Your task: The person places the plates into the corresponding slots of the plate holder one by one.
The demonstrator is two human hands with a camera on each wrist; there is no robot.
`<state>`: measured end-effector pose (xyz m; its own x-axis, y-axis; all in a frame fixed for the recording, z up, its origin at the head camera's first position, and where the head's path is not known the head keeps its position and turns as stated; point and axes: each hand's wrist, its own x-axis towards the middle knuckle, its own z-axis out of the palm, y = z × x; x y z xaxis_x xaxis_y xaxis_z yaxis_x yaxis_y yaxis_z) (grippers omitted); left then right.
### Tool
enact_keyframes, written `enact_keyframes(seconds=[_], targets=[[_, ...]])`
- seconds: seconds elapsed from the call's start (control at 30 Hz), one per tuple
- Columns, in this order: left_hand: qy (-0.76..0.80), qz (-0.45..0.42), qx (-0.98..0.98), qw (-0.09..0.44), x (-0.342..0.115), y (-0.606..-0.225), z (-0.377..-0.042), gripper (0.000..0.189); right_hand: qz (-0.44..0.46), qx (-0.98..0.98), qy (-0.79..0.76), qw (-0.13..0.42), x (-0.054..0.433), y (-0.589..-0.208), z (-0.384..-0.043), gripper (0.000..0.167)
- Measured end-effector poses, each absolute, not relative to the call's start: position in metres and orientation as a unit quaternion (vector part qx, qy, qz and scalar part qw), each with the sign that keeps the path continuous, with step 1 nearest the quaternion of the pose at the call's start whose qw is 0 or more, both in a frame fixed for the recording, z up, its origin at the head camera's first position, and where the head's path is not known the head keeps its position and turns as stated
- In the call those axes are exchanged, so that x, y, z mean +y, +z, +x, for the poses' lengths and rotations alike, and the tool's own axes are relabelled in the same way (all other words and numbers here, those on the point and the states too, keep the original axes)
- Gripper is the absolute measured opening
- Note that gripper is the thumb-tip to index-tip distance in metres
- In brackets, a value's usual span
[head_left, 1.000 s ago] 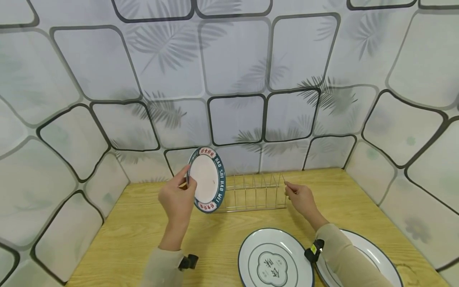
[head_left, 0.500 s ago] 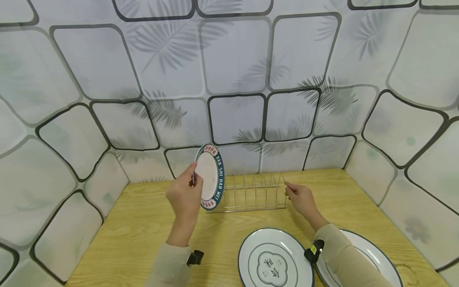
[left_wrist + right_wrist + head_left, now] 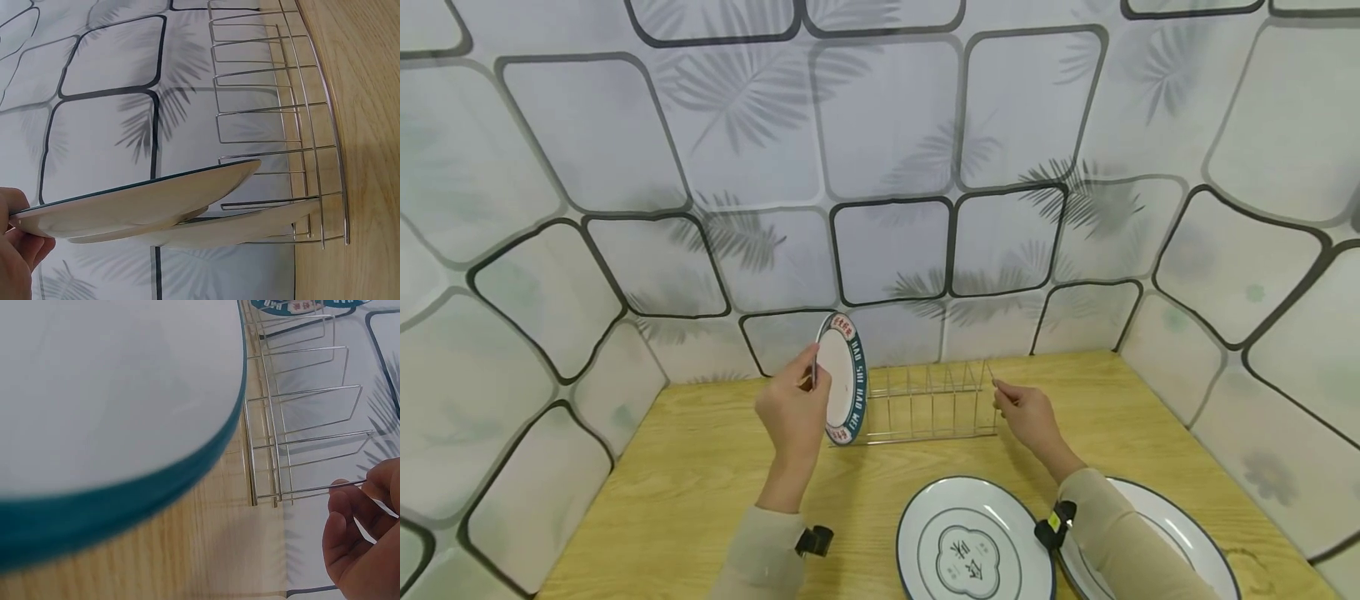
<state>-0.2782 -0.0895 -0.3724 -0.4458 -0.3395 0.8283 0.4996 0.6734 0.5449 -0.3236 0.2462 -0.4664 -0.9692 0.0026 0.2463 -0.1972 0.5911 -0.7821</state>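
Note:
In the head view my left hand (image 3: 793,408) pinches the left edge of a plate (image 3: 844,375) with a teal lettered rim, holding it upright and nearly edge-on at the left end of a wire dish rack (image 3: 917,438). The left wrist view shows this held plate (image 3: 137,201) above the rack's end. Beside it, a second plate (image 3: 250,226) stands between the wires, hidden from the head camera. At the other end, my right hand (image 3: 1030,417) pinches the rack's last upright wire between thumb and finger.
A white plate (image 3: 925,533) with a dark rim and a central emblem lies on the wooden table (image 3: 700,483) in front of the rack. A larger white plate (image 3: 1187,533) lies partly under my right forearm. Patterned walls (image 3: 895,250) stand behind and at both sides.
My left hand has carried the plate rightward toward the rack and turned it more edge-on, then lowered it slightly. The right hand stays at the rack's end.

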Motion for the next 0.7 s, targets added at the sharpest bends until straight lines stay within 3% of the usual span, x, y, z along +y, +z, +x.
enact_keyframes(seconds=[0.7], targets=[[-0.450, -0.073, -0.744, 0.489, -0.077, -0.379, -0.280, 0.020, 0.068, -0.880, 0.454, 0.120, 0.247, -0.465, -0.319, 0.035]])
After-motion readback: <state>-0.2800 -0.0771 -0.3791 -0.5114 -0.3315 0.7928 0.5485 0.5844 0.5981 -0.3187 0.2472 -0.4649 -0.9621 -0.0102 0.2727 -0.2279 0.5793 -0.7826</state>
